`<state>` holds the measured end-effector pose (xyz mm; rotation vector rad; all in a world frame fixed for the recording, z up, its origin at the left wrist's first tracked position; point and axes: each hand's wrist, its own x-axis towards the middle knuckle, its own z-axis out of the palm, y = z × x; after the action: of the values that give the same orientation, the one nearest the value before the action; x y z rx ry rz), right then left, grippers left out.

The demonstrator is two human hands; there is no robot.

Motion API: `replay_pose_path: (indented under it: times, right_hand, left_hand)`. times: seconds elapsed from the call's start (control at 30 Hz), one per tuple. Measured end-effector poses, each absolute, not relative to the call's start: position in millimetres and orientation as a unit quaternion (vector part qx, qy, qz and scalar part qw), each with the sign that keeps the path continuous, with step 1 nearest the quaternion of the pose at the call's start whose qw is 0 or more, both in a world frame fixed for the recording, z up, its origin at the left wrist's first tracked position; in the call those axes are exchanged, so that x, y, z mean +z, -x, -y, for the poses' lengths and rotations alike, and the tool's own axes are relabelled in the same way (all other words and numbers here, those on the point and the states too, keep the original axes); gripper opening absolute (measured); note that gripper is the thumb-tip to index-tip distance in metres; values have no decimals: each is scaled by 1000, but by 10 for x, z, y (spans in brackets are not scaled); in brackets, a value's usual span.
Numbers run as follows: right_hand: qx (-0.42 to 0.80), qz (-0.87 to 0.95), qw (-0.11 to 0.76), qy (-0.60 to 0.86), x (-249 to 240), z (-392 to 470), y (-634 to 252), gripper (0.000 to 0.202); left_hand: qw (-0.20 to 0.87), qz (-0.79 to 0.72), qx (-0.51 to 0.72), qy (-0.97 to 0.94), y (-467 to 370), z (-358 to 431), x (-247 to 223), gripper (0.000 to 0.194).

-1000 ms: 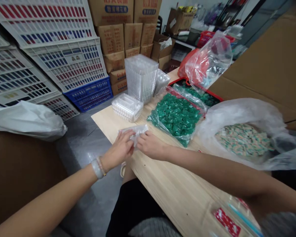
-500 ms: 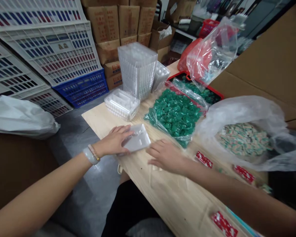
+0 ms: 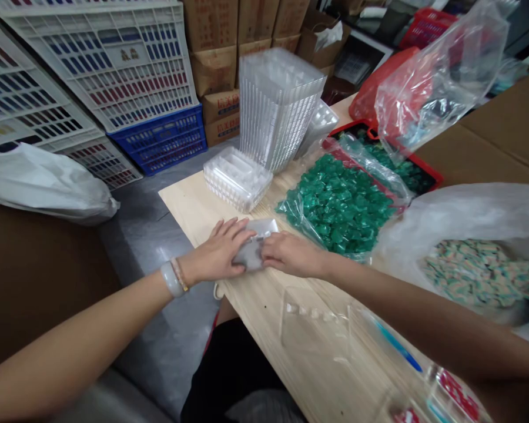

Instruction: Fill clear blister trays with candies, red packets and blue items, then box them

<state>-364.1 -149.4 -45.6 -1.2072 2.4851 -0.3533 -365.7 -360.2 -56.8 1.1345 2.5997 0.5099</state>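
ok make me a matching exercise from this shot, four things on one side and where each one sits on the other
Things:
1. small clear tray
2. tall stack of clear trays
3. bag of green candies
4. blue crate

Places:
A. on the floor under white crates
B. under both hands at the near table edge
C. upright at the table's far end
D. mid-table, right of the hands

Pairs: 1-B, 2-C, 3-D, 4-A

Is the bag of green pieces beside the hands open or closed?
Cannot tell. The bag of green pieces lies flat on the table, well filled, but its mouth is hidden among crumpled plastic by the red tray.
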Motion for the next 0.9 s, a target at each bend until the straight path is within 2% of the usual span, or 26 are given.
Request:
replay_pose_path:
  times: [0.1,0.17,0.33,0.43,0.57,0.73,0.9]
  right_hand:
    - [-77,-883,142,442,-470,1569,3586,15]
    - [-46,-878,122,460,-445,1648,3559,17]
    - [-2,-892,61,448,-50,1646,3399,19]
    - [5,-914,67,401,126,1366,3094,18]
    - [54,-935,161,311,-144,962,2690,17]
    - [59,-940,181,283,-579,852,2587,18]
    - [56,-957,122,258,-663,1028,2664,15]
  left_hand:
    - [109,-902,159,-386,3508,3531,-577,20]
    - [118,-902,145,-390,3449,3504,-539,7]
    - [38,-899,205,-386,3334,3519,-92,15]
    - [14,-881,267,-391,3320,3551,94,22]
    - [56,-881,211,-421,3512,3505,-201,50]
    - [113,-899,135,-401,3720,3647,-632,44]
    - [77,-922,137,-354,3684,3952,-627,44]
